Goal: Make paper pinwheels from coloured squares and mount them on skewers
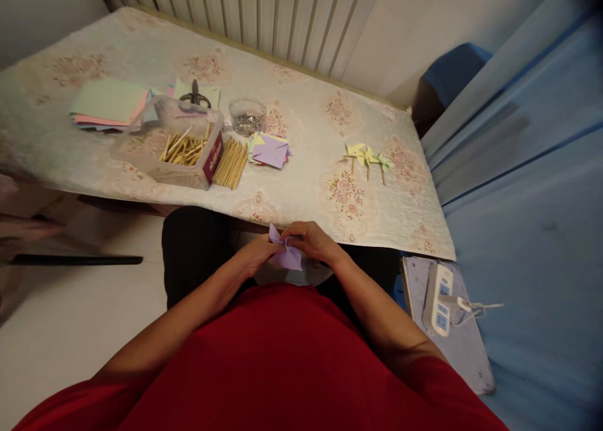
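Over my lap, just in front of the table edge, a purple paper pinwheel (pixel 288 259) is held between both hands, its corners partly folded inward. My left hand (pixel 260 253) grips its left side with closed fingers. From the right, my right hand (pixel 311 238) pinches near the paper's middle; whether a pin is there is too small to tell. Beyond them on the table lie a stack of cut paper squares (pixel 272 150) with purple on top and a row of thin wooden sticks (pixel 230 163). Several finished yellow-green pinwheels (pixel 368 155) on sticks lie to the right.
A clear plastic box (pixel 181 178) of sticks stands at left, near a tub of small metal pins (pixel 248 117). Behind are black-handled scissors (pixel 195 97) and coloured paper sheets (pixel 110 103). A power strip (pixel 438 300) sits right on a stool. Another person's hand (pixel 35 227) shows left.
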### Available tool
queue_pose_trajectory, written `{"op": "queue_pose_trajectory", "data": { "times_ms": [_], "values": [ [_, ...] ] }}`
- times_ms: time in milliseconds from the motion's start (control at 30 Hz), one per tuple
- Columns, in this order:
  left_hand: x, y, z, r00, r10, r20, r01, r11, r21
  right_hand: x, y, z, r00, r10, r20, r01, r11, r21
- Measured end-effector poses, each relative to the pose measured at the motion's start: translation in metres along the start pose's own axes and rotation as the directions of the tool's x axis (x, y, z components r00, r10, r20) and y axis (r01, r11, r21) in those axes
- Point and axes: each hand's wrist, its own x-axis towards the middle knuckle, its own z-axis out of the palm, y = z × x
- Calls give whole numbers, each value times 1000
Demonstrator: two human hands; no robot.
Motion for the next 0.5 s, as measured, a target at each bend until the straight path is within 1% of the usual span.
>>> {"op": "queue_pose_trajectory", "data": {
  "times_ms": [100,333,500],
  "values": [
    [-2,2,2,1000,-10,-15,9,998,-69,0,0,1,1000,3,8,-4,1000,10],
    [-5,6,5,1000,-14,-27,11,997,-83,0,0,1,1000,27,-9,-27,999,19],
    [-2,2,2,999,-3,-37,2,999,-44,0,0,2,999,37,-7,-37,999,15]
  ]
}}
